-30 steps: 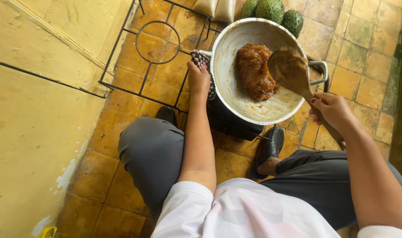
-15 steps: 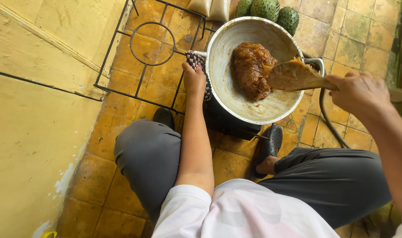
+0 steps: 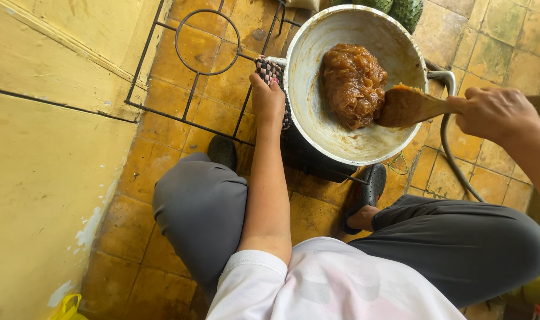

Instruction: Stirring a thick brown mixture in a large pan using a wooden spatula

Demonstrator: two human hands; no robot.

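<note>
Left hand (image 3: 267,99) clamps a checked cloth (image 3: 269,70) on the wok (image 3: 308,112) handle; right hand (image 3: 494,111) grips a wooden paddle (image 3: 407,105) against the sticky brown paste (image 3: 353,83) inside. Hard pushing could tip the wok or fling hot paste.

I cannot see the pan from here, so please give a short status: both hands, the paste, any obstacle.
Left hand grips checkered cloth on round metal pan handle. Right hand holds wooden paddle, blade against brown sticky paste lump. Nothing blocking.
</note>
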